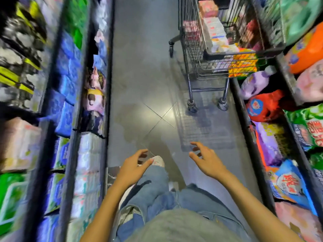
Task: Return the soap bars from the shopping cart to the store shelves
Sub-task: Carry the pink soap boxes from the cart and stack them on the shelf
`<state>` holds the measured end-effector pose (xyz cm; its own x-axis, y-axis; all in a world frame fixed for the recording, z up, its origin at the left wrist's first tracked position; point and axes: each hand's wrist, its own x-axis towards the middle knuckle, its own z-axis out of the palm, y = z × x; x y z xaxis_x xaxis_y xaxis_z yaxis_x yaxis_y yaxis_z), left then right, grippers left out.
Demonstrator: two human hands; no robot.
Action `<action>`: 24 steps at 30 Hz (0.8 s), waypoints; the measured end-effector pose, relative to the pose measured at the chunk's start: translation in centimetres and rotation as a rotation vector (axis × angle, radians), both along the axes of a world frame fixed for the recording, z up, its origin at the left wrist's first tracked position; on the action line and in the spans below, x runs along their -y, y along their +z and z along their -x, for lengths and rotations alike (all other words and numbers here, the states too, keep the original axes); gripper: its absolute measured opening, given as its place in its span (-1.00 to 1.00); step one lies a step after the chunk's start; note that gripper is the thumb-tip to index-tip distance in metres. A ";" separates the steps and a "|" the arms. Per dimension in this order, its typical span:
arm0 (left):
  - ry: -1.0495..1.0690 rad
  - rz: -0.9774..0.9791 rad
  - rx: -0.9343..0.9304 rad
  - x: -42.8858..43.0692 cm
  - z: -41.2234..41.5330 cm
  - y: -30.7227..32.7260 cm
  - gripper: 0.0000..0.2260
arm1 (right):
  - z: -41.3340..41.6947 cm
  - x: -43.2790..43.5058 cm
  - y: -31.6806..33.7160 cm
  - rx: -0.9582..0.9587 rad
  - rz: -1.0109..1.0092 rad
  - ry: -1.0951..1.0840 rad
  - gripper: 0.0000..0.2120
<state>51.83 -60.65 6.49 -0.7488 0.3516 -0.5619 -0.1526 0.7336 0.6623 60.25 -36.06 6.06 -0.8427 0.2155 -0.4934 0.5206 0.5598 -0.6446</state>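
The left hand [134, 165] and right hand [205, 158] are empty, fingers [197, 145] loosely curled, grasping nothing. The soap bars [216, 32] lie in the shopping cart [189, 35], well ahead of the fingers. Best to step closer before reaching in.

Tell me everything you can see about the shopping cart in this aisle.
The shopping cart is a dark metal wire basket on a tubular frame with castor wheels. It stands upright on the grey tiled floor, ahead of the person and close beside the right-hand shelves. Inside lie stacked pink and white packs; yellow-orange packs sit at its near end. Neither the left hand nor the right hand touches it; both are empty, fingers loosely spread.
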 end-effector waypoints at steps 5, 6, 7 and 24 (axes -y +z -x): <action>0.012 -0.011 -0.060 1.2 9.3 1.0 -0.62 | 8.8 1.9 1.1 -0.024 0.006 0.017 -0.58; 0.005 -0.012 -0.062 1.1 11.0 1.2 -0.62 | 10.0 2.0 1.2 -0.020 0.002 0.019 -0.58; 0.001 -0.019 -0.059 1.0 12.7 1.3 -0.61 | 11.0 2.1 1.4 -0.015 0.001 0.018 -0.57; -0.007 -0.059 -0.019 -4.3 44.0 1.2 -0.64 | 42.6 -2.6 -0.4 -0.001 0.008 -0.003 -0.58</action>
